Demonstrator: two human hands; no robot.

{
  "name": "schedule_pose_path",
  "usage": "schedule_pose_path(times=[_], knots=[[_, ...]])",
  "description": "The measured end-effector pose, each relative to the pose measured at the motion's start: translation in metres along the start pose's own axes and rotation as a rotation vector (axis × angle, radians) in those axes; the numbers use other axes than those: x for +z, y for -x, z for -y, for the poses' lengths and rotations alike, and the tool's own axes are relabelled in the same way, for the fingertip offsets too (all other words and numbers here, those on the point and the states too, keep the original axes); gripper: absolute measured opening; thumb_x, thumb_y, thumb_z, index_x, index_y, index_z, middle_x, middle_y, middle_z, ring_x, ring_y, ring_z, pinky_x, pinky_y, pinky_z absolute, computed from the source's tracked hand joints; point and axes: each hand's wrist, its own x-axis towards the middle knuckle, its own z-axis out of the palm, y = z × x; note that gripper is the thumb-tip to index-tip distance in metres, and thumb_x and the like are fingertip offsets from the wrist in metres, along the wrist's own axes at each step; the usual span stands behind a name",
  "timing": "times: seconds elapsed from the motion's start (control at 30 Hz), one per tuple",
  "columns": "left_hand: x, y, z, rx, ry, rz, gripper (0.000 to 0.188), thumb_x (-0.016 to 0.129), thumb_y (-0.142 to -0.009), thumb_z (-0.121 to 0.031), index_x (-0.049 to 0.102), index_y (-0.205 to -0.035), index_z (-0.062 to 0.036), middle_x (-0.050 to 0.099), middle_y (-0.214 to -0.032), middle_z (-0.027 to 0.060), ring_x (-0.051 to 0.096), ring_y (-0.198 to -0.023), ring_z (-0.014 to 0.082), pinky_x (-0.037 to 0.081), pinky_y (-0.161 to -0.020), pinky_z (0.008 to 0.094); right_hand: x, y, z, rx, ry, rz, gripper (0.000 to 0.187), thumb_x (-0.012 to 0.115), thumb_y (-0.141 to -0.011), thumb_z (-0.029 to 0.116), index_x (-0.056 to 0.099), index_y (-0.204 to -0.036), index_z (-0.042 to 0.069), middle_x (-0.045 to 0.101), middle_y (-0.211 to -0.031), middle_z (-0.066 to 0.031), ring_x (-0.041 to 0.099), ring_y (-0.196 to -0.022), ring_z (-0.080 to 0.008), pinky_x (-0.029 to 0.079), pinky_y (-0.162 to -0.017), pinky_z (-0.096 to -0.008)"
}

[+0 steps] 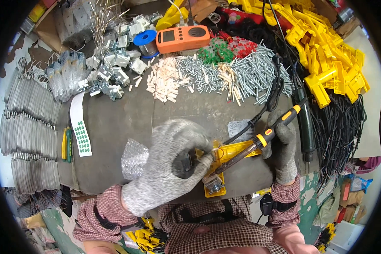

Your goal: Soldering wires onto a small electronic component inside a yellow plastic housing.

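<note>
Soldering is in progress, judged unfinished. The left hand (173, 163) clenches a dark part against the yellow plastic housing (224, 154) on the bench (127, 118). The right hand (283, 144) grips the soldering iron (258, 142), tip at the joint. Many yellow housings (326, 55) lie piled behind.

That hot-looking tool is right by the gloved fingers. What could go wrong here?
The soldering iron in the right hand points its tip close to the left hand on the yellow part; a slip might burn the glove. Its cord trails over the loose metal pins and could drag them.
</note>
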Motion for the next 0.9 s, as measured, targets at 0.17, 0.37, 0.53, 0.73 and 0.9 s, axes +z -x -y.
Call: schedule_pose_path(times=[0.17, 0.37, 0.53, 0.73, 0.9], knots=[[0.018, -0.014, -0.005, -0.058, 0.149, 0.153, 0.016, 0.072, -0.088, -0.004, 0.064, -0.102, -0.0038, 0.066, -0.103, 0.0116, 0.065, -0.097, 0.0223, 0.051, -0.087, 0.0382, -0.002, -0.001, -0.003, 0.014, -0.017, 0.008, 0.028, 0.062, -0.087, 0.028, 0.057, -0.101, 0.004, 0.059, -0.087, -0.0055, 0.059, -0.078, -0.0133, 0.05, -0.071, -0.026], [0.028, -0.005, 0.01, -0.295, 0.658, 0.185, 0.018, 0.064, -0.098, -0.007, 0.057, -0.114, -0.0012, 0.066, -0.108, 0.0101, 0.067, -0.101, 0.0166, 0.054, -0.091, 0.0328, -0.003, -0.002, -0.008, 0.002, -0.006, 0.02, 0.028, 0.061, -0.087, 0.027, 0.057, -0.102, 0.003, 0.06, -0.089, -0.0064, 0.06, -0.08, -0.0138, 0.051, -0.073, -0.027], [0.007, -0.003, 0.005, -0.502, 0.679, 0.333, 0.014, 0.062, -0.096, -0.009, 0.06, -0.108, -0.0032, 0.067, -0.106, 0.0088, 0.066, -0.098, 0.0192, 0.051, -0.093, 0.038, -0.002, -0.002, -0.005, 0.029, -0.041, 0.01, 0.028, 0.061, -0.087, 0.025, 0.057, -0.102, 0.003, 0.061, -0.091, -0.0081, 0.063, -0.079, -0.0157, 0.054, -0.07, -0.028], [-0.007, 0.01, 0.007, 0.154, -0.125, 0.432, 0.027, 0.072, -0.07, -0.014, 0.073, -0.097, -0.0142, 0.064, -0.094, 0.0059, 0.059, -0.099, 0.0305, 0.041, -0.095, 0.0475, 0.001, -0.001, 0.0, 0.044, -0.1, 0.007, 0.025, 0.06, -0.086, 0.024, 0.056, -0.1, 0.003, 0.061, -0.088, -0.0075, 0.063, -0.078, -0.0161, 0.054, -0.07, -0.0285], [-0.005, 0.016, 0.0, 0.092, -0.196, 0.367, 0.037, 0.076, -0.067, -0.013, 0.073, -0.104, -0.0162, 0.063, -0.095, 0.0042, 0.057, -0.102, 0.0299, 0.039, -0.098, 0.0501, 0.0, -0.002, -0.002, 0.041, -0.042, 0.01, 0.026, 0.061, -0.086, 0.024, 0.056, -0.1, 0.003, 0.06, -0.088, -0.0067, 0.062, -0.078, -0.0151, 0.054, -0.071, -0.0281]])
